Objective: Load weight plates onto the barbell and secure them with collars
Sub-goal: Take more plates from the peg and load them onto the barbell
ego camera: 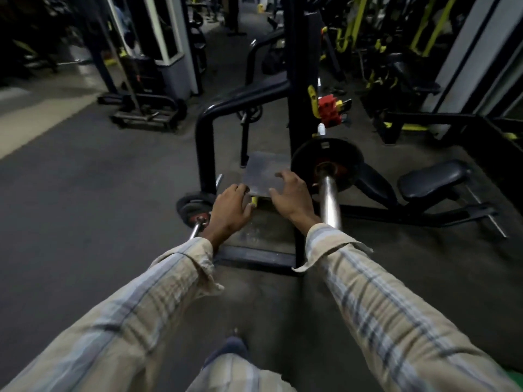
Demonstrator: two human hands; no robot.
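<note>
Gym floor (85, 193) is dark. Both my hands, left (230, 210) and right (291, 193), are spread wide, holding nothing. That plate (325, 154) on the bar (329, 196) looks heavy; I'd grab its rim.

Both arms extended forward toward 12 o'clock, plaid sleeves to the wrists. Left hand (229, 211) palm down, fingers loosely curled, empty. Right hand (291, 193) at its 1 o'clock, fingers spread, empty.

Beige plaid sleeves (396, 301), a silver barbell (329, 193) carrying a black plate (325, 149), red collars (329, 108), yellow-trimmed black rack (301, 80).
</note>
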